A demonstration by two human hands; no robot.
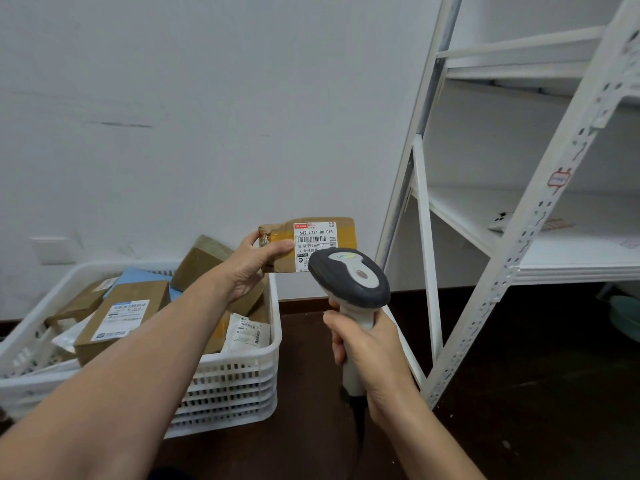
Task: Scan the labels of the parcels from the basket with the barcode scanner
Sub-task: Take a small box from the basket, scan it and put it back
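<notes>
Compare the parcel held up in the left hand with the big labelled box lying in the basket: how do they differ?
The held parcel is small, raised above the basket in the left hand, label upright facing the scanner gripped by the right hand. The labelled box is larger, lies tilted among other parcels, untouched. The held parcel's label has a red header; the box's has a blue one. Both are brown cardboard with white barcode labels.

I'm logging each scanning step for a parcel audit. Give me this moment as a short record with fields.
left hand: holds small brown cardboard parcel up, white label facing camera
right hand: grips grey-and-white handheld barcode scanner, head just below the label
white slatted plastic basket: on dark floor, holds more parcels
white metal shelving rack: to the right
</notes>
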